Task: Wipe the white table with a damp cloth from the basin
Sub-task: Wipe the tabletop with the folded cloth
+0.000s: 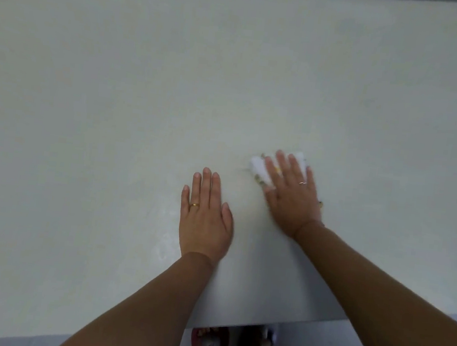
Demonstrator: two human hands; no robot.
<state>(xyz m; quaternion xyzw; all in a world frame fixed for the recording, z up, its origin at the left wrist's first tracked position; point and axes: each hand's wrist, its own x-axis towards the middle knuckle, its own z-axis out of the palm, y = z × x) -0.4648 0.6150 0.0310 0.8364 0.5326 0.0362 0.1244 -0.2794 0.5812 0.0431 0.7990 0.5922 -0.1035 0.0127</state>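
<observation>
Right hand [293, 191], fingers straight and spread, presses the cloth [259, 167] under its fingers; left hand [206, 215] lies flat beside it on the white table [147, 79]; uneven pressure may let the cloth slip free

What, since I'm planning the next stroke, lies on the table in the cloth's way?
Nothing visible ahead of the cloth under the right hand; only the left hand rests flat on the table to its left.
</observation>
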